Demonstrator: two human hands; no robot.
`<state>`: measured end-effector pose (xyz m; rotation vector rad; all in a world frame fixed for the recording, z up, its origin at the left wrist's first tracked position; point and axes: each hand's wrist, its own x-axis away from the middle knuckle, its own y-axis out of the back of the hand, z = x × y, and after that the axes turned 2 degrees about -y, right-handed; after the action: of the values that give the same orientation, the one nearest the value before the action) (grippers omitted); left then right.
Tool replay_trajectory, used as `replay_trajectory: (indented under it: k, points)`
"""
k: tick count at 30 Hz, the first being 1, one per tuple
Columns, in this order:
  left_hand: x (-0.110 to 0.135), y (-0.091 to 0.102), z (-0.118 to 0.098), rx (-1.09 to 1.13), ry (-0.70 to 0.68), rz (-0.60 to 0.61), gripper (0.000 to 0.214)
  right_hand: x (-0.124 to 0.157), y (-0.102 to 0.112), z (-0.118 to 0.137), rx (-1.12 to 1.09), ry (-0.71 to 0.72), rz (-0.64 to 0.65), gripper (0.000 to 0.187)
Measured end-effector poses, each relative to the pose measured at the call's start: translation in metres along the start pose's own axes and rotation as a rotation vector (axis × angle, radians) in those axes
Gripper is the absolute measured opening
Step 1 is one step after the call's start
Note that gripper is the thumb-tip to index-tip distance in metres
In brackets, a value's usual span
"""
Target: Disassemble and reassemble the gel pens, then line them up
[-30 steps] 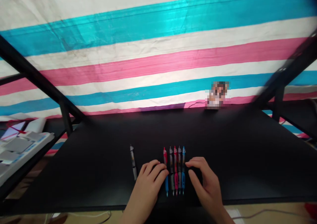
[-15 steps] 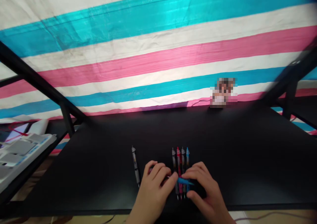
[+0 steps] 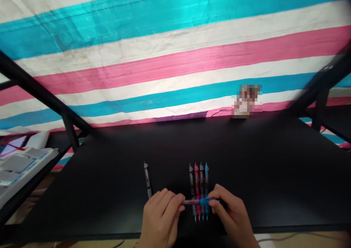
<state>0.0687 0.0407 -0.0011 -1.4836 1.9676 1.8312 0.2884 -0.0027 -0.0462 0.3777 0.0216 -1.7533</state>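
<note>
the left hand (image 3: 161,218) and the right hand (image 3: 230,215) hold one blue pen (image 3: 205,201) across the row of four pens (image 3: 197,191), with fingers closed on its two ends. the row lies on the black worktop (image 3: 246,167), and a single pen (image 3: 147,178) lies left of it. if the fingers slip, the blue pen may drop and push the row out of line.

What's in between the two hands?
In the head view, a pen stretches crosswise between them, pinched by the left hand and right hand, across the row of pens.
</note>
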Motion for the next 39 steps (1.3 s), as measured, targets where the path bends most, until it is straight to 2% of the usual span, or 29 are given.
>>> replay_trajectory:
  k: [6, 8, 10, 12, 16, 21, 24, 27, 30, 34, 39]
  points:
    - [-0.004, -0.003, -0.001, 0.070, 0.129, 0.036, 0.022, 0.004, -0.003, -0.001, -0.042, -0.074, -0.047, 0.008]
    - [-0.007, -0.002, -0.001, 0.139, 0.195, 0.039, 0.016, 0.005, 0.001, -0.004, -0.070, -0.123, -0.082, 0.004]
    - [-0.006, -0.001, -0.003, 0.227, 0.274, 0.012, 0.027, 0.004, 0.006, -0.007, -0.080, -0.167, -0.115, 0.004]
    - [-0.003, -0.001, -0.005, 0.311, 0.351, -0.061, 0.038, 0.004, 0.009, -0.009, -0.080, -0.194, -0.130, 0.007]
    - [0.009, -0.004, -0.010, 0.484, 0.491, -0.222, 0.019, 0.007, 0.006, -0.009, -0.099, -0.229, -0.141, 0.020]
    - [0.019, -0.007, -0.009, 0.632, 0.628, -0.331, 0.011, 0.013, -0.001, -0.016, -0.141, -0.205, -0.158, 0.056]
    - [0.018, -0.008, -0.008, 0.680, 0.576, -0.357, 0.009, 0.015, 0.000, -0.020, -0.154, -0.177, -0.141, 0.065]
    - [0.015, -0.008, -0.008, 0.692, 0.520, -0.392, 0.009, 0.014, 0.000, -0.018, -0.153, -0.164, -0.112, 0.062]
    - [0.017, -0.008, -0.005, 0.652, 0.535, -0.429, 0.009, 0.012, -0.001, -0.011, -0.153, -0.151, -0.086, 0.052]
    - [0.024, -0.007, 0.002, 0.577, 0.535, -0.488, 0.009, 0.010, 0.001, -0.004, -0.172, -0.164, -0.071, 0.027]
    - [0.029, -0.006, 0.005, 0.596, 0.496, -0.488, 0.018, 0.007, 0.008, -0.004, -0.108, -0.107, 0.083, 0.040]
